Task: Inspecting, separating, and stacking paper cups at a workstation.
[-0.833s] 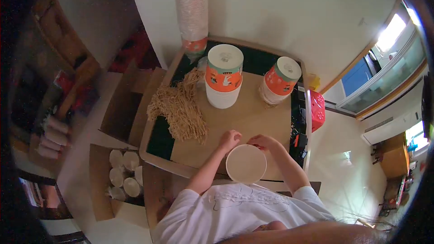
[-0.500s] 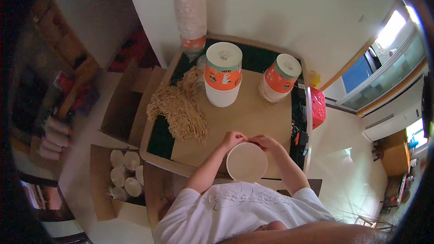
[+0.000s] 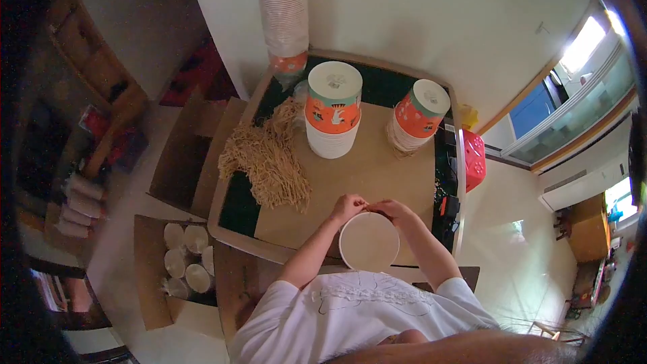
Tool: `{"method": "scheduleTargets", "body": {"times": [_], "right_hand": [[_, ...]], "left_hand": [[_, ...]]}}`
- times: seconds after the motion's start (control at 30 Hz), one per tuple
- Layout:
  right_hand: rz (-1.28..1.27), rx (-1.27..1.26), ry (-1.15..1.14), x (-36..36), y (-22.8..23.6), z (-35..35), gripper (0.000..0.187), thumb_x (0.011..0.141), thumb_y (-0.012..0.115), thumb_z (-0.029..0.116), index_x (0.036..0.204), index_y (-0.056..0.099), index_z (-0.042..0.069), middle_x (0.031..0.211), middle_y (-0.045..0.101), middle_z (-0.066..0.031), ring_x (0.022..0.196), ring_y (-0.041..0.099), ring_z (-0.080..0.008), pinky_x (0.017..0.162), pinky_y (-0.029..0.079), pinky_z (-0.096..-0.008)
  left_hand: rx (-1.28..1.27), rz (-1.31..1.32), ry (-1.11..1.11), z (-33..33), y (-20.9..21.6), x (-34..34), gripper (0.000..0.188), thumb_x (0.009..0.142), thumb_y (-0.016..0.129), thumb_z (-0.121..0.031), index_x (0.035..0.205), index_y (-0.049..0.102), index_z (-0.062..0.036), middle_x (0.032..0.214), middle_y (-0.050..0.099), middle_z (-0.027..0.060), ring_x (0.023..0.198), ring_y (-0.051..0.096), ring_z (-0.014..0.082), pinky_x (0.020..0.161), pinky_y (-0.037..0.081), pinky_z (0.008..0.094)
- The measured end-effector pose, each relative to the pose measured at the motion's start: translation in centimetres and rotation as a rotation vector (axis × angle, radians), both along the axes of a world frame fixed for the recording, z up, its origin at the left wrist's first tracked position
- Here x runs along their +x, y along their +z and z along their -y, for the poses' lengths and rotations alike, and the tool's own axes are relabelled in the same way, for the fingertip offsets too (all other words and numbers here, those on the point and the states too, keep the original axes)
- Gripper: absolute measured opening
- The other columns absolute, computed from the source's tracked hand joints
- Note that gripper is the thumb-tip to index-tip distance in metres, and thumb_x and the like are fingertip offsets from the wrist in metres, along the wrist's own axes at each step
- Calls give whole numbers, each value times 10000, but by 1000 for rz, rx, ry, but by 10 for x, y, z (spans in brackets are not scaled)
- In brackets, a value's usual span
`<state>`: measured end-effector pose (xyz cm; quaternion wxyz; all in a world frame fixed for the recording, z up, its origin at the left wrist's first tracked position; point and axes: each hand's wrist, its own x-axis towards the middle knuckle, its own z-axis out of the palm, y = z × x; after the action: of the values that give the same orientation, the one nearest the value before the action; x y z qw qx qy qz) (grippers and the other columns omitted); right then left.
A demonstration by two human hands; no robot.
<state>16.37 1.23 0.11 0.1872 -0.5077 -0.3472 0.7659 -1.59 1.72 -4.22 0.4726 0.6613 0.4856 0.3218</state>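
Observation:
A round paper bucket [image 3: 369,243] with a white rim stands close to my chest at the table's near edge, its open mouth facing up. At its far rim my left hand [image 3: 350,209] is closed in a pinch. Whatever the fingertips hold is too small to make out. Against the same rim, just to the right, my right hand [image 3: 391,212] is closed, its fingers gripping the bucket's edge. The two sets of fingertips almost meet. Left of the hands lies a heap of tan paper-twine cords [image 3: 269,162].
Beyond my hands stands an upturned stack of orange and green printed paper buckets [image 3: 333,111], with a smaller stack [image 3: 421,114] to its right. A tall wrapped stack [image 3: 284,20] rises at the far left corner. A cardboard box [image 3: 151,283] holds several white buckets. A black-and-orange tool [image 3: 448,209] lies right.
My hands and the bucket have shifted very slightly; the fingers still work at the far rim. The stacks and the cord heap stay where they were.

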Motion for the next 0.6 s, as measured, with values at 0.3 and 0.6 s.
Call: {"method": "scheduleTargets", "body": {"times": [0.3, 0.6], "right_hand": [[-43, -109, 89, 5, 6, -4, 164, 807, 557, 163, 849, 622, 19, 728, 600, -39, 584, 544, -102, 492, 434, -233], [300, 135, 279, 10, 19, 5, 149, 807, 554, 155, 855, 627, 34, 714, 584, -20, 609, 524, -79, 515, 413, -212]], "left_hand": [[204, -90, 28, 3, 3, -4, 92, 680, 644, -138, 735, 650, -65, 703, 617, 99, 664, 615, 206, 590, 480, 301], [-18, -144, -107, 8, 3, -13, 110, 699, 648, -173, 723, 647, -65, 713, 636, 72, 654, 621, 174, 612, 487, 298]]}}
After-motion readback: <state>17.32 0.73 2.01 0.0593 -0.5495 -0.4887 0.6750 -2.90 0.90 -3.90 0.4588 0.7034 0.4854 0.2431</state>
